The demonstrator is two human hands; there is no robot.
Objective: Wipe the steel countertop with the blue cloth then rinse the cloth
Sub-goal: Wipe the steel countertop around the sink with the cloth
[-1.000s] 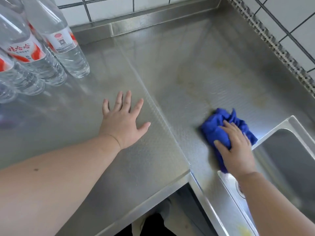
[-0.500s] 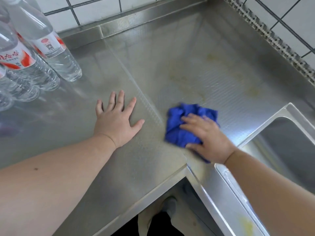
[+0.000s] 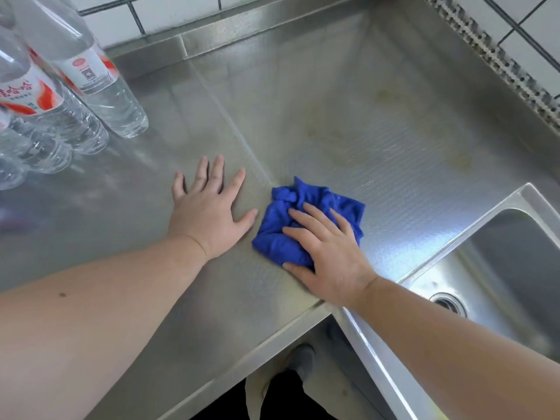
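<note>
1. Steel countertop (image 3: 348, 95): L-shaped, filling most of the view, faint yellowish stains toward the far right.
2. Sink (image 3: 515, 268): sunk into the near right, drain visible.
3. Water bottles (image 3: 75, 86): clustered upright at the far left.
4. Left hand (image 3: 209, 213): laid flat on the steel, fingers spread and relaxed, grasping nothing.
5. Right hand (image 3: 330, 253): pressed on the cloth, fingers extended.
6. Blue cloth (image 3: 281, 231): bunched on the counter, just right of the left thumb.

There's only the one view, worn on the person's head. It looks steeply down and forward, close over the steel bench (image 3: 348, 110), with the sink (image 3: 515, 268) at the frame's right edge.
</note>
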